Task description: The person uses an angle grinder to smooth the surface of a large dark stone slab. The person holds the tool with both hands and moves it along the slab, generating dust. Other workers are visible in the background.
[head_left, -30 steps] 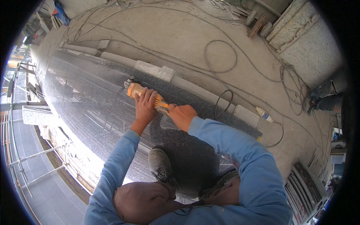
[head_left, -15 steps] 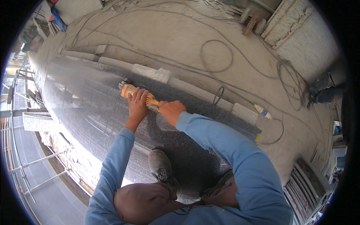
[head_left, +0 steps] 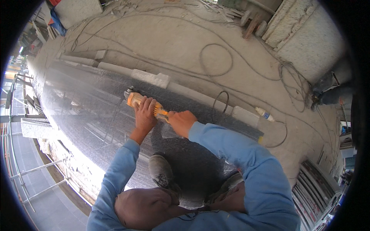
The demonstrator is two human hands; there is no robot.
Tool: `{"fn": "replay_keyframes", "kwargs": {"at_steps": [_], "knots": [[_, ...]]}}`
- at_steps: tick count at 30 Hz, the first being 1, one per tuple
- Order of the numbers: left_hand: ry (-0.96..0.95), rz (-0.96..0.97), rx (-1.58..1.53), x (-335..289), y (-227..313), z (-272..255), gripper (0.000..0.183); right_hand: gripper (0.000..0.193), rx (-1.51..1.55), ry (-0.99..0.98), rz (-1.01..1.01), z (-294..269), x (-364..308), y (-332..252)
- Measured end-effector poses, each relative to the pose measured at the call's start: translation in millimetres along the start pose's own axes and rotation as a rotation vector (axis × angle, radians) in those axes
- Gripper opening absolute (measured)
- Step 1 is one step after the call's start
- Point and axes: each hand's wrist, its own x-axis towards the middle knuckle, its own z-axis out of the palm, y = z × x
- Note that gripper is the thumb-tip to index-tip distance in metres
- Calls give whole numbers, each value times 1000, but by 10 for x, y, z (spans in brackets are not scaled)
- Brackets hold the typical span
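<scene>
A yellow-orange angle grinder (head_left: 135,99) lies low over a dark grey, dusty stone slab (head_left: 100,104), its head toward the far left. My left hand (head_left: 145,112) is closed around the grinder's body just behind the head. Behind it, my right hand (head_left: 182,123) grips the rear end of the same tool. The grinder's disc is mostly hidden under the head, so I cannot tell how it meets the stone. Pale dust hangs over the slab's far left part. My shoe (head_left: 160,169) rests on the slab below the grinder.
Pale stone strips (head_left: 150,78) line the slab's far edge. A black cable (head_left: 220,104) loops there, near a white bottle-like object (head_left: 264,114). More cables (head_left: 216,59) snake over the dusty floor. Slatted panels (head_left: 317,184) stand at right, and metal rails (head_left: 42,165) at left.
The grinder and both hands have shifted slightly right and nearer in the picture. The surroundings have slid a little left, as the view turned. Both hands keep their hold.
</scene>
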Motion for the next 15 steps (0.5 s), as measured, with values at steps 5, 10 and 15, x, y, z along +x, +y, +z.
{"fn": "replay_keyframes", "kwargs": {"at_steps": [5,10,15], "knots": [[-8,30,-6,-41,265,-31,77,24,14,1,10,17,-276,111],[-16,41,-32,-34,436,-47,77,21,-30,-35,23,-59,-432,151],[0,59,-50,-45,426,-66,75,20,-43,22,6,46,-398,178]]}}
